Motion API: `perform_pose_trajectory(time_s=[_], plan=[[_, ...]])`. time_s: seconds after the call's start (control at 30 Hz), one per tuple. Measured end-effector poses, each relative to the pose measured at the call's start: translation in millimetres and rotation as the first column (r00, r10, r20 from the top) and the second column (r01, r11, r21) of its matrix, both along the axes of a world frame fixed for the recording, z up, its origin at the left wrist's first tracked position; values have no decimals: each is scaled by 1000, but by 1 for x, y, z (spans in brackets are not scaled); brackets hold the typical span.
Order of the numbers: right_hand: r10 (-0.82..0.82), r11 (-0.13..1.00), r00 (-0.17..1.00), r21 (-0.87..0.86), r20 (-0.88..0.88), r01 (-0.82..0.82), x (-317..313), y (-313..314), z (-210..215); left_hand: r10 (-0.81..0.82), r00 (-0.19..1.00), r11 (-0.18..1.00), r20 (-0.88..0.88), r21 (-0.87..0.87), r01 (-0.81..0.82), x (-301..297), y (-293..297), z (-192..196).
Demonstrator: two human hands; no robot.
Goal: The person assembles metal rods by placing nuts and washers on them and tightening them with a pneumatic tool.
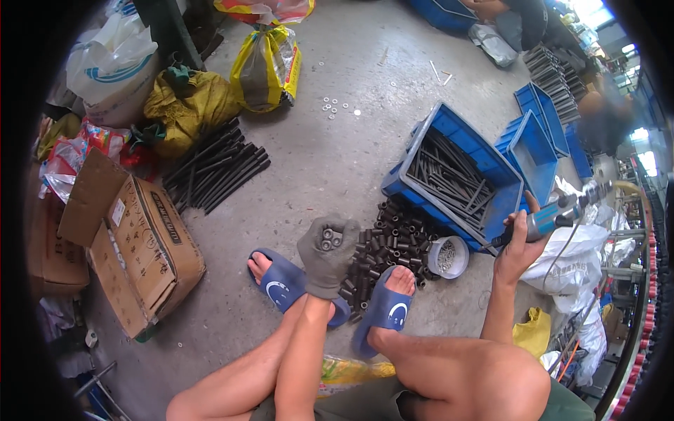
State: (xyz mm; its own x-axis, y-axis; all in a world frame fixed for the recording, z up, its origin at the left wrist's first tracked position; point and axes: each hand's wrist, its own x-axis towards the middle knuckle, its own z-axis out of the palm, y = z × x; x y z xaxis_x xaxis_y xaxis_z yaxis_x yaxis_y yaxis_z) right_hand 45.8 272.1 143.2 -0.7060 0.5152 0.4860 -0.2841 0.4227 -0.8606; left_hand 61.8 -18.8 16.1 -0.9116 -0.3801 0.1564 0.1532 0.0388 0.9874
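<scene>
My left hand, in a grey glove, is turned palm up with its fingers curled round several small metal rings that look like nuts. It hovers over a pile of short dark tubes on the floor, near my blue slippers. My right hand, bare, grips a blue-and-grey power tool whose dark tip points left towards the blue crate. Long dark rods lie in that crate. A white tub of small metal pieces stands between the tube pile and my right arm.
Dark rods lie in a stack at left, beside an open cardboard box and yellow sacks. Several washers are scattered ahead. More blue crates and white sacks stand at right. Another person sits at the far right.
</scene>
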Motion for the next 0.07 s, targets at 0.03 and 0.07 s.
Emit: perform_pose_trajectory(time_s=[0.03,0.07], plan=[[1,1000,1000,-1,-2,-1,-3,-2,3,-6,1000,1000,27,-10,7,-1,0,1],[-24,995,1000,92,7,23,-5,-4,9,-7,1000,1000,25,-11,7,-2,1,2]])
